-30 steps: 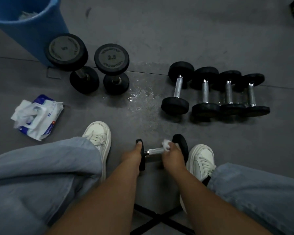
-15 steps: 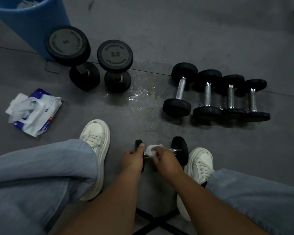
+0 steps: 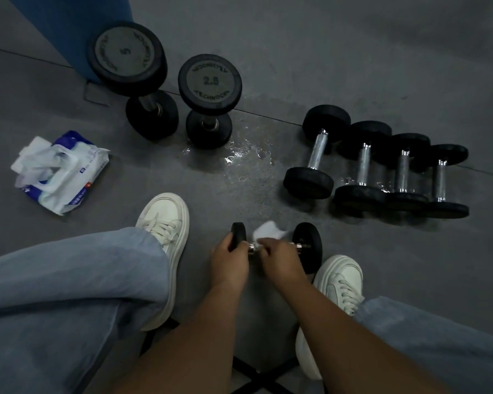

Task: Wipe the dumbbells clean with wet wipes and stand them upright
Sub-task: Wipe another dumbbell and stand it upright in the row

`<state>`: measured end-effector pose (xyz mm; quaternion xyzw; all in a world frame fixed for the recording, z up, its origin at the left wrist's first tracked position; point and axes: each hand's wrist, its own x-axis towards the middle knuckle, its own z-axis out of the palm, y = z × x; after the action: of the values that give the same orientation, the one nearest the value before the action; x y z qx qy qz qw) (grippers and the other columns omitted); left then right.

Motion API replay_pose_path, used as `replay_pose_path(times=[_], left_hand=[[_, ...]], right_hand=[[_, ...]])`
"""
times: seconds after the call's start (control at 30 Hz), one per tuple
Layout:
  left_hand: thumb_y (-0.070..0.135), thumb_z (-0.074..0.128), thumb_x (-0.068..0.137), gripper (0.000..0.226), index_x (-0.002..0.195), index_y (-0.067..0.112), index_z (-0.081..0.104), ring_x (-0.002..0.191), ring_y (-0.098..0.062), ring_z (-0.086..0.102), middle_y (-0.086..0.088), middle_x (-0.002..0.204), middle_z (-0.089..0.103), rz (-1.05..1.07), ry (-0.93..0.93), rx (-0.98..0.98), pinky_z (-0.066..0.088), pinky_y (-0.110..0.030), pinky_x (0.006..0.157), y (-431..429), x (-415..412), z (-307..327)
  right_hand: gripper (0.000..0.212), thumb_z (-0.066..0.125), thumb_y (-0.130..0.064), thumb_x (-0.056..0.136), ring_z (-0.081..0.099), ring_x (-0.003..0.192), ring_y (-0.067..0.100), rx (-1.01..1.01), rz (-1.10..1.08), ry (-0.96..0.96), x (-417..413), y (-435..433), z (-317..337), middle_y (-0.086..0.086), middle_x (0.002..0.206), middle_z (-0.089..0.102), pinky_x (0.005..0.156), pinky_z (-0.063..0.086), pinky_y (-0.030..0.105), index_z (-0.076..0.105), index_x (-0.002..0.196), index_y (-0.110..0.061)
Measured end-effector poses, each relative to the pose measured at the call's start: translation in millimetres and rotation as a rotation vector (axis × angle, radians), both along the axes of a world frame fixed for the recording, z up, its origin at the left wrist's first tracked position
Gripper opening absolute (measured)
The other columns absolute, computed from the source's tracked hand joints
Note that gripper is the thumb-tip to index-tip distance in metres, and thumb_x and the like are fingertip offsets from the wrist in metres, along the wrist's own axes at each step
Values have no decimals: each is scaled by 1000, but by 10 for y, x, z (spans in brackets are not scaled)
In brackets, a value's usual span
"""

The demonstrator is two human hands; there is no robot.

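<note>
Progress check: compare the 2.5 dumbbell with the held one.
The 2.5 dumbbell stands on end; the held dumbbell is sideways. Nothing touches the 2.5 dumbbell; the left hand grips the held dumbbell's end, the right hand holds a wipe on its bar. Both have black ends.

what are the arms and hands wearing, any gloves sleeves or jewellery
The left hand and right hand are bare: no gloves, no rings visible. The left forearm and right forearm show no sleeves, watch or bands up to the frame edge.
</note>
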<state>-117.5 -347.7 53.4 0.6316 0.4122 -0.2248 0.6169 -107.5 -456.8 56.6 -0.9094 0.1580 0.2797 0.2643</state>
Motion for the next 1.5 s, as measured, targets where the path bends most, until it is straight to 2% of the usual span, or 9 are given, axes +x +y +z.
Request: replay_pose_path(times=[0.3,0.43,0.6,0.73,0.87,1.0,1.1,1.2,1.5], left_hand=[[1,60,92,41,131,12,59,83,3,60,4,106,66,295,-31,-162,46,-5,67,16,149,40],[-8,55,92,53,142,5,46,110,-12,56,-4,132,60,380,10,-230,41,-21,87,43,226,17],[7,65,92,32,123,14,61,87,-4,62,4,104,67,318,-54,-145,45,-13,72,37,357,3],[20,70,90,19,108,15,71,88,-15,66,-3,97,72,258,-62,38,48,-25,81,-14,602,-39],[28,69,89,21,107,19,73,87,-16,66,0,95,73,186,-27,126,49,-26,81,-12,706,-68],[28,70,89,20,105,18,73,88,-15,67,2,92,72,202,-41,139,47,-24,80,-14,706,-82],[29,70,89,21,107,17,72,88,-14,66,2,93,72,193,-39,152,44,-22,78,-18,696,-76],[30,69,89,23,109,18,73,91,-13,67,2,96,72,190,-42,160,44,-22,80,-11,689,-81],[31,70,89,22,107,19,73,88,-14,66,4,93,72,202,-54,162,46,-24,81,-30,683,-115]], right_hand=[[27,51,-12,94,61,109,27,68,-37,-121,182,78,3,13,114,68,85,39,20,69,114,-13],[30,51,-13,95,55,121,25,-73,-340,-152,275,-70,-67,15,127,62,96,32,17,65,122,-9],[27,54,-10,92,61,110,25,74,-17,-163,387,113,-34,13,117,68,93,39,22,69,115,-10],[23,50,-13,95,62,103,26,-16,-364,-211,500,-55,-51,14,109,68,77,35,16,68,109,-9],[5,57,-18,91,57,73,21,113,-102,-42,536,121,-40,8,81,64,56,32,24,57,87,-14],[22,59,-26,86,58,73,26,-10,-342,-118,650,-7,-41,7,74,60,61,34,27,45,71,-17],[14,56,-25,88,62,88,31,16,-7,42,653,56,-25,11,94,64,72,45,30,48,99,-20],[56,48,-20,92,61,106,33,2,27,-15,698,12,-13,13,120,62,86,45,31,31,144,-31],[35,42,-17,97,61,107,33,-3,26,-42,563,-49,-92,16,117,64,87,48,33,51,130,-19]])
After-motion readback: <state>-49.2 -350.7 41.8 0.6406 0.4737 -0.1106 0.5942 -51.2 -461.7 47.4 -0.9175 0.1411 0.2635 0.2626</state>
